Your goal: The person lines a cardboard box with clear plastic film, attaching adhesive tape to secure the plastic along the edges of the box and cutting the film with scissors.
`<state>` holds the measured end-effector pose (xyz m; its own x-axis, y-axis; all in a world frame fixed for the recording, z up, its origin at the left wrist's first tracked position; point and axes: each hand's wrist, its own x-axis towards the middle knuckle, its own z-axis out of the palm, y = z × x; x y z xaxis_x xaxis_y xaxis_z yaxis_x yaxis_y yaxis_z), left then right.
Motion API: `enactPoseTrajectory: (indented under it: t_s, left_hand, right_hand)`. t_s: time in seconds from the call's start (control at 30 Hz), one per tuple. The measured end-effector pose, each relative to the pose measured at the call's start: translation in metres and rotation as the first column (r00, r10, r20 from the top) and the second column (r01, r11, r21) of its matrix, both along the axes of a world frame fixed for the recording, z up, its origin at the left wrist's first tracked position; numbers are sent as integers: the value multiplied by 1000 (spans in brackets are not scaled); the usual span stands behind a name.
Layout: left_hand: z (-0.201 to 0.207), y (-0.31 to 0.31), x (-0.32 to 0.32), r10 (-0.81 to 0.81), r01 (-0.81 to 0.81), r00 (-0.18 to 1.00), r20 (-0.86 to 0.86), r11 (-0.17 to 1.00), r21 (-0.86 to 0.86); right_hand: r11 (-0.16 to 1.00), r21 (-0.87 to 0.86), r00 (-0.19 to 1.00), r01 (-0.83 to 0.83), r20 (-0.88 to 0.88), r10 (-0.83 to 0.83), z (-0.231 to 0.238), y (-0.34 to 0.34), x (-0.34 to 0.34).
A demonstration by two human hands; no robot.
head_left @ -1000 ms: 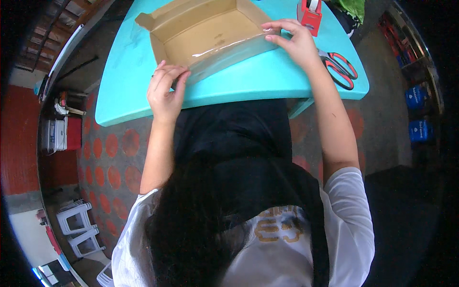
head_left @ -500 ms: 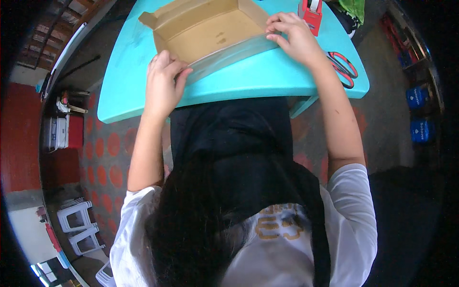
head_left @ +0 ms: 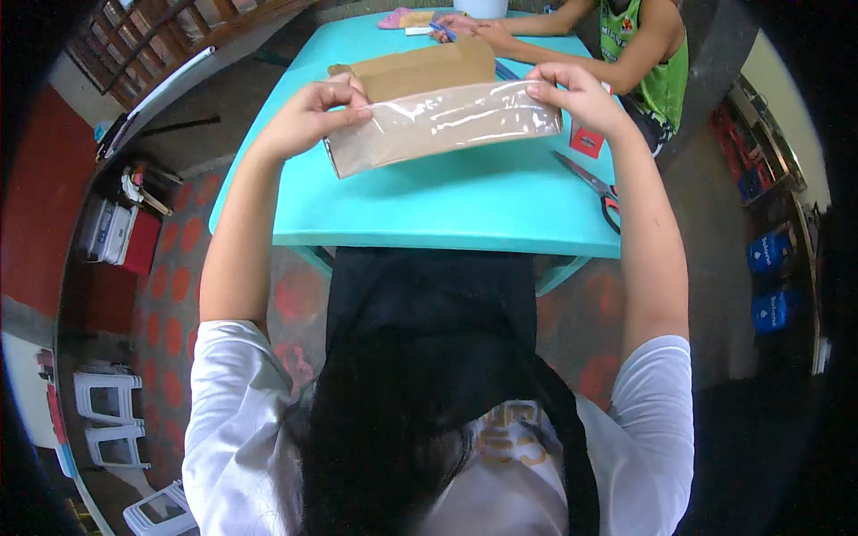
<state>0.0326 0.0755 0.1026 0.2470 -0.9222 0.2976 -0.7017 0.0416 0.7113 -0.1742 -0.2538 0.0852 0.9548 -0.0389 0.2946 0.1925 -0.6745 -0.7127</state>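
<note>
Between my hands I hold a brown cardboard box point(head_left: 429, 76), its near wall raised and tilted toward me. Shiny clear film point(head_left: 456, 121) covers that wall and catches the light. My left hand point(head_left: 315, 114) pinches the wall's left upper corner with thumb and fingers. At the opposite upper corner my right hand point(head_left: 579, 96) grips the same edge. The box's inside is mostly hidden behind the near wall. Close to my right forearm lie scissors point(head_left: 592, 183) with red and black handles, and a red tape dispenser point(head_left: 586, 141) stands partly behind my right hand.
A turquoise table point(head_left: 402, 219) bears everything. Across it, at the far right, sits a person in a green sleeveless top point(head_left: 620, 37), both arms on the tabletop. A white bucket point(head_left: 481, 8) and a pink cloth point(head_left: 395, 18) are at the far edge. White stools point(head_left: 112, 397) stand at left.
The box's near side has been lifted and tipped toward me, showing its film-covered face. Both hands rose with it. The view has shifted, bringing the other person into sight.
</note>
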Motion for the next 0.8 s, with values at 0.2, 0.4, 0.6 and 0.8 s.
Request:
enactPoseTrajectory:
  t_s: [0.2, 0.4, 0.6, 0.8]
  left_hand:
    - [-2, 1, 1, 9, -14, 998, 68, 997, 78]
    - [-26, 5, -24, 4, -23, 982, 186, 995, 101]
    - [-63, 8, -40, 48, -66, 984, 174, 993, 101]
    - [-76, 13, -44, 79, -87, 938, 338, 996, 10]
  right_hand:
    - [1000, -21, 999, 14, 53, -12, -6, -2, 4]
    - [996, -91, 983, 14, 186, 3, -45, -4, -6]
    - [945, -322, 981, 57, 191, 7, -70, 11, -17]
    - [930, -341, 947, 137, 321, -22, -93, 16, -22]
